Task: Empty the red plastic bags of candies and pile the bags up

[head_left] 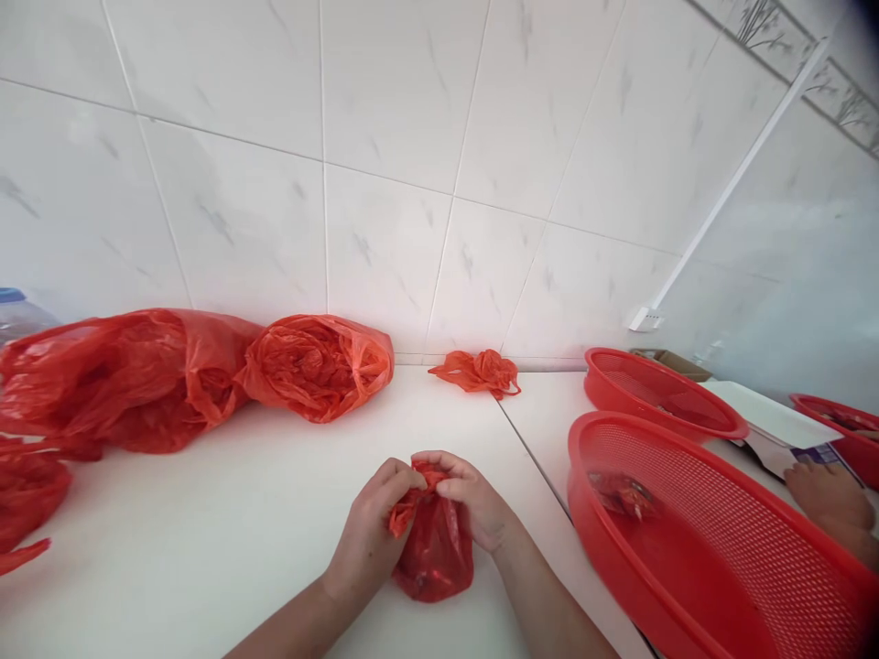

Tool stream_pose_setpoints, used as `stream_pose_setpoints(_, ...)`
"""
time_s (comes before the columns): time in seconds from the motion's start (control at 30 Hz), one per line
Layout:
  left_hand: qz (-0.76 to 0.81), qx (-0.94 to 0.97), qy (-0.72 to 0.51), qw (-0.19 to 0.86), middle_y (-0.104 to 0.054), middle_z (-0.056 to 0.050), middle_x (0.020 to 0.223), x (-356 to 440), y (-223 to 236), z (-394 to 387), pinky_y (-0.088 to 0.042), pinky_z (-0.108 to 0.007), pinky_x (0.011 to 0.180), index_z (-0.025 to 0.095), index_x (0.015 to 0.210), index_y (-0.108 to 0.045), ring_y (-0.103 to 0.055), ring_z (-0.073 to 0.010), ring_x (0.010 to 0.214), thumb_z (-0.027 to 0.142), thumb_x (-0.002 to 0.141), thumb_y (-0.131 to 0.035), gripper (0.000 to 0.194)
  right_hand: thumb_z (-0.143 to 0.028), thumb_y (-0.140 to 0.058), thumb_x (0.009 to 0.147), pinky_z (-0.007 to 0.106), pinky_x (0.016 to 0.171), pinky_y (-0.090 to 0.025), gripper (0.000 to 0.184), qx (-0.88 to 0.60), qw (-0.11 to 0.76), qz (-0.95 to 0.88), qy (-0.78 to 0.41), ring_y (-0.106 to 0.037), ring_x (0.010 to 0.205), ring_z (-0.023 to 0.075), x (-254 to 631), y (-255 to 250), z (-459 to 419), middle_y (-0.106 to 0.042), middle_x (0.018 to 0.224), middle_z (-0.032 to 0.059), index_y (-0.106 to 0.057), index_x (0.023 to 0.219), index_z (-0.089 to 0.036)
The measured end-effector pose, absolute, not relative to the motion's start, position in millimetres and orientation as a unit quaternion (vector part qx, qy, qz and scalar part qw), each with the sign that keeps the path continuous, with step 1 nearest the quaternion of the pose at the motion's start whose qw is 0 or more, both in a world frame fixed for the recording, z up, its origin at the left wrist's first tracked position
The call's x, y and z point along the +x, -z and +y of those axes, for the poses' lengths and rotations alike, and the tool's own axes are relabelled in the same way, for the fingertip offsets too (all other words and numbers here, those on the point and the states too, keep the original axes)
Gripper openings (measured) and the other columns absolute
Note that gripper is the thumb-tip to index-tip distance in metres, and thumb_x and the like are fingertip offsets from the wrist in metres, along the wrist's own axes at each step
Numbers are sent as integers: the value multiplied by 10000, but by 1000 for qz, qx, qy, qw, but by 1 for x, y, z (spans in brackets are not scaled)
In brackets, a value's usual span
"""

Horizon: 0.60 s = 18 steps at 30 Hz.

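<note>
Both hands, left hand (369, 529) and right hand (482, 505), pinch the gathered neck of a red bag (438, 560) at the near tabletop (206, 549), apparently closing it, any further tightening calling for firm fingertips.

From held bag (439, 554) on table (171, 549): sack (130, 380) ten o'clock; open sack (320, 366) eleven; bundle (484, 369) twelve, by wall (385, 247); far basket (659, 392) two; near basket (693, 549) three, packet (622, 494) inside.

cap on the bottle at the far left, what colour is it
Blue, in the head view, where the cap shows at the left edge.
</note>
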<state>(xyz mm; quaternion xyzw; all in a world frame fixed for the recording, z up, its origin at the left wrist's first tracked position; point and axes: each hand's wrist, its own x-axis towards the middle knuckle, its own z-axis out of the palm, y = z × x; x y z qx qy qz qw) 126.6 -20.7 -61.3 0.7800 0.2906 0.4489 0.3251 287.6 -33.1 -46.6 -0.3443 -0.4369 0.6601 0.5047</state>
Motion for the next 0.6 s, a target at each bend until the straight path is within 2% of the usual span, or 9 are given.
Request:
stream_pose_setpoints(0.07, 279, 811, -438, 269, -542, -30, 912, 125, 61, -20, -471, -278, 684, 257, 981, -597, -548, -156, 803, 21, 793, -417, 352, -272, -634, 724, 272, 740, -444, 241, -330, 525, -403, -673, -586, 729, 133, 292, 50, -32, -645, 834, 26, -651, 941, -168)
stream_pose_setpoints(0.13, 256, 848, -422, 190, -563, -65, 1039, 123, 60, -20, -475, -337, 800, 276, 1093, -598, -547, -196, 947, 65, 826, -453, 370, -274, -649, 715, 249, 672, -436, 166, -356, 552, -390, -645, -553, 653, 111, 294, 53, -30, -620, 774, 3, -621, 846, -175)
stream_pose_setpoints(0.23, 203, 887, -407, 78, -554, -91, 1225, 121, 56, -23, -396, -438, 961, 283, 1182, -581, -465, -265, 1164, 116, 846, -499, 384, -217, -653, 657, 243, 645, -428, 194, -419, 590, -406, -558, -530, 638, 105, 298, 57, -26, -596, 768, -22, -562, 827, -198)
stream_pose_setpoints(0.3, 163, 905, -391, 48, -586, -87, 1233, 120, 53, -27, -344, -459, 1010, 261, 1154, -598, -452, -278, 1201, 155, 852, -527, 327, -214, -634, 650, 240, 628, -419, 189, -453, 604, -420, -504, -519, 632, 106, 303, 60, -22, -581, 742, -28, -548, 818, -198)
stream_pose_setpoints(0.47, 102, 944, -306, 65, -719, -24, 926, 126, 46, -45, -266, -418, 1070, 237, 958, -644, -596, -212, 1013, 216, 876, -540, 133, -212, -587, 670, 235, 546, -358, 91, -534, 617, -430, -388, -459, 559, 106, 322, 75, -7, -539, 624, -49, -524, 734, -200)
stream_pose_setpoints(0.6, 89, 957, -264, 80, -716, -30, 864, 132, 42, -56, -316, -415, 1037, 212, 862, -640, -627, -187, 865, 222, 888, -514, 129, -248, -603, 656, 246, 526, -356, 104, -573, 609, -434, -335, -443, 538, 115, 334, 83, -1, -521, 581, -54, -514, 690, -206)
